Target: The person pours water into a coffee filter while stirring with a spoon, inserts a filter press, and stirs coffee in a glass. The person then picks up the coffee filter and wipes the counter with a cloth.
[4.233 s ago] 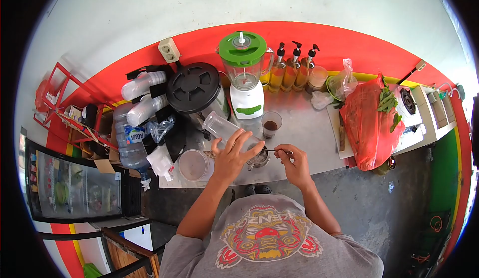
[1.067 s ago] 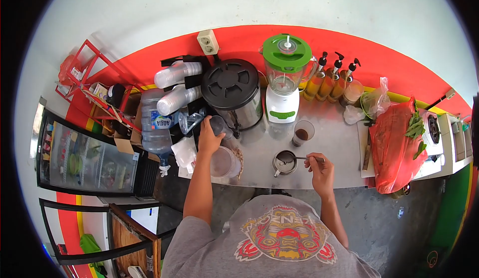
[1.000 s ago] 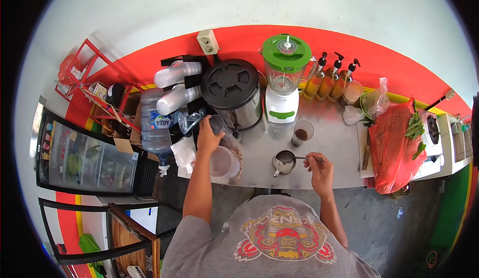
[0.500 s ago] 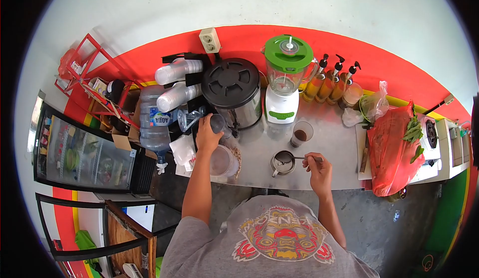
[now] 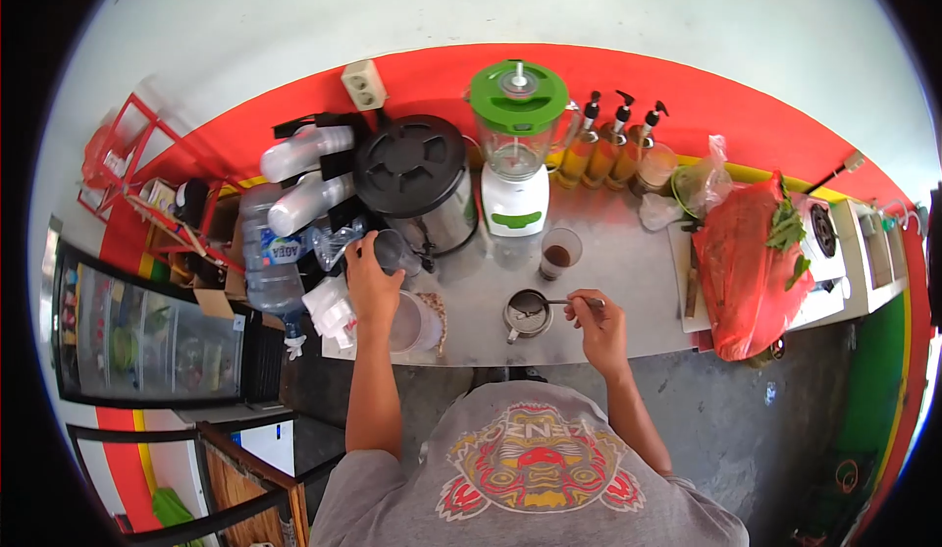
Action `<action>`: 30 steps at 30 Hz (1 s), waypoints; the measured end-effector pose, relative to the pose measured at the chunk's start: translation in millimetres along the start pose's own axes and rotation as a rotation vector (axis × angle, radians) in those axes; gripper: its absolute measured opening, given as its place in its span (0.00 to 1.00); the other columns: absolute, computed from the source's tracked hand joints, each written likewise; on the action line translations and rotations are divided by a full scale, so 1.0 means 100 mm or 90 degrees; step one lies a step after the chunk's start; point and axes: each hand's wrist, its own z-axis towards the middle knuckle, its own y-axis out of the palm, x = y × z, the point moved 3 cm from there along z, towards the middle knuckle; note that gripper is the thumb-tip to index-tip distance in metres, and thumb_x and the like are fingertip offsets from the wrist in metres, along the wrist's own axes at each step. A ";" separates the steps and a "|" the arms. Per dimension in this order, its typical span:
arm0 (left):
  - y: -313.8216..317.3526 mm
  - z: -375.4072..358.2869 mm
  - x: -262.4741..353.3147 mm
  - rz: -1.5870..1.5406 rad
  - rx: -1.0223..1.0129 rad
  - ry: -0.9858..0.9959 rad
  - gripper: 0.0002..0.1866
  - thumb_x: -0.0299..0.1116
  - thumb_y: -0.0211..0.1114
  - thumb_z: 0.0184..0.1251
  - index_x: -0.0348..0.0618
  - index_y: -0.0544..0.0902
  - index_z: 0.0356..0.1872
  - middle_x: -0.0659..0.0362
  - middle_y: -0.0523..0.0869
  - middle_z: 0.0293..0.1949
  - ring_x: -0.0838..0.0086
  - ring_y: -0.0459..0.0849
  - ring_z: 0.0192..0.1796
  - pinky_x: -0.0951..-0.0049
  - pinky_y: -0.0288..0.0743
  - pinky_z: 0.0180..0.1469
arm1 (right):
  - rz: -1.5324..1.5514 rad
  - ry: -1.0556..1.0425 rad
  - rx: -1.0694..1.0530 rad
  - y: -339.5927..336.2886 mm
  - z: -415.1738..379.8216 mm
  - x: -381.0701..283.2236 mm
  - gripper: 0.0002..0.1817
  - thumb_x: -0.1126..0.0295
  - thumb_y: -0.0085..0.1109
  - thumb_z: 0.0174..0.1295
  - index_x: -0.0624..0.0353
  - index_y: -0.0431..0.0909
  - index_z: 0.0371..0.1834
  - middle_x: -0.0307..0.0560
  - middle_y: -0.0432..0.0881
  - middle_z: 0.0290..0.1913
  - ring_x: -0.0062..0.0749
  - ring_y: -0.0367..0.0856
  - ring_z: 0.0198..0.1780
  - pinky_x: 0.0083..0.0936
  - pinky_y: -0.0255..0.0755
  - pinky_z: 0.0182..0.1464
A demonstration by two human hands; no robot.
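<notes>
My right hand (image 5: pixel 597 317) pinches the handle of a spoon (image 5: pixel 557 302), whose bowl end is in a metal cup (image 5: pixel 528 315) near the table's front edge. Fingers of my left hand (image 5: pixel 373 277) curve against the side of a clear cup (image 5: pixel 395 252) in front of the steel dispenser (image 5: pixel 420 184). Just right of that hand stands a clear plastic tub (image 5: pixel 412 325). A glass with dark liquid (image 5: pixel 558 256) sits behind the metal cup.
A green-lidded blender (image 5: pixel 516 155), pump bottles (image 5: pixel 608 155) and a jar (image 5: pixel 654 167) line the back. A red plastic bag (image 5: pixel 746 267) lies at right beside a stove (image 5: pixel 822 233). At left are a water bottle (image 5: pixel 272 262) and stacked cups (image 5: pixel 306 153).
The view has shifted, so the table and its objects appear farther left. My left hand remains at the clear cup, and my right hand still holds the spoon in the metal cup.
</notes>
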 end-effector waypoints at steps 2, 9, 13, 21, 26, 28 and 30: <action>-0.10 -0.13 0.25 -0.061 -0.002 0.043 0.39 0.24 0.83 0.52 0.50 0.78 0.68 0.52 0.78 0.65 0.51 0.81 0.66 0.53 0.77 0.67 | -0.002 0.004 0.003 0.01 -0.01 0.01 0.09 0.71 0.58 0.81 0.65 0.86 0.51 0.42 0.89 0.37 0.22 0.86 0.40 0.22 0.76 0.40; 0.03 -0.72 1.03 -0.319 -0.241 0.164 0.15 0.26 0.80 0.59 0.42 0.87 0.47 0.56 0.85 0.44 0.63 0.86 0.47 0.63 0.80 0.47 | -0.030 -0.010 -0.008 0.02 -0.01 -0.07 0.09 0.71 0.59 0.81 0.64 0.87 0.50 0.43 0.90 0.38 0.21 0.86 0.39 0.22 0.77 0.40; 0.29 -0.97 1.23 -0.230 -0.279 0.302 0.13 0.27 0.81 0.57 0.41 0.90 0.42 0.57 0.85 0.47 0.61 0.85 0.52 0.61 0.78 0.55 | -0.094 -0.075 -0.005 0.02 -0.06 -0.18 0.09 0.72 0.59 0.80 0.65 0.87 0.48 0.43 0.90 0.38 0.23 0.87 0.40 0.24 0.78 0.41; 0.59 -0.95 1.35 -0.141 -0.334 0.248 0.10 0.29 0.81 0.54 0.41 0.94 0.37 0.55 0.84 0.54 0.55 0.83 0.58 0.58 0.78 0.61 | -0.203 -0.259 0.068 -0.08 -0.22 -0.55 0.07 0.77 0.59 0.79 0.67 0.86 0.47 0.44 0.87 0.35 0.23 0.86 0.38 0.23 0.79 0.41; 0.73 -0.92 1.36 -0.055 -0.372 0.277 0.10 0.31 0.80 0.54 0.42 0.95 0.38 0.54 0.85 0.58 0.55 0.83 0.60 0.57 0.78 0.63 | -0.069 -0.144 0.132 -0.23 -0.26 -0.42 0.09 0.74 0.56 0.82 0.67 0.85 0.48 0.44 0.86 0.34 0.23 0.84 0.36 0.21 0.77 0.38; 0.74 -0.91 1.35 -0.042 -0.382 0.313 0.09 0.32 0.79 0.58 0.45 0.95 0.40 0.57 0.83 0.58 0.58 0.82 0.61 0.56 0.75 0.62 | 0.000 -0.122 0.158 -0.30 -0.29 -0.33 0.10 0.72 0.58 0.82 0.66 0.86 0.48 0.41 0.86 0.35 0.20 0.84 0.36 0.20 0.76 0.37; 0.71 -0.92 1.35 -0.059 -0.366 0.318 0.08 0.32 0.79 0.58 0.45 0.95 0.39 0.57 0.84 0.57 0.58 0.82 0.61 0.56 0.74 0.62 | 0.019 -0.118 0.167 -0.34 -0.34 -0.30 0.10 0.72 0.57 0.82 0.67 0.85 0.49 0.42 0.86 0.35 0.20 0.83 0.36 0.20 0.76 0.37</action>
